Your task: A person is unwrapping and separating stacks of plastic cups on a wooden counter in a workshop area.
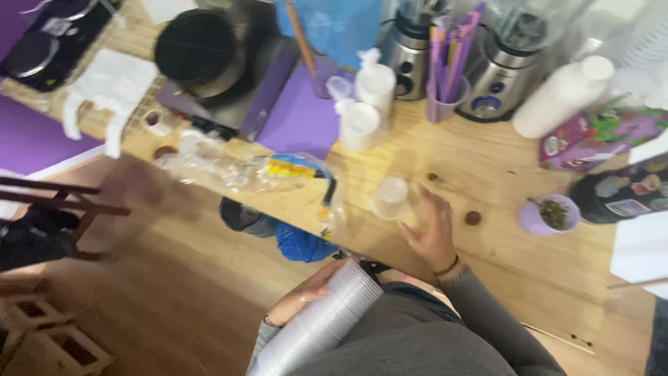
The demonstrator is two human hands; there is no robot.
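Observation:
My left hand (300,296) clasps a long stack of clear plastic cups (321,322) held against my body, below the wooden counter's edge. My right hand (433,233) hovers over the wooden counter (501,257) with fingers spread and nothing in it. Just to its left stands a single clear plastic cup (390,198), upright on the counter; the fingers are close to it, apart from it. The picture is blurred by motion.
A crumpled clear plastic bag (264,174) lies left of the cup. Behind it stand two white lidded bottles (367,104), a cup of purple straws (445,76), two blenders (504,66), a tall white bottle (560,97), a small purple cup (546,214) and colourful packets (598,136).

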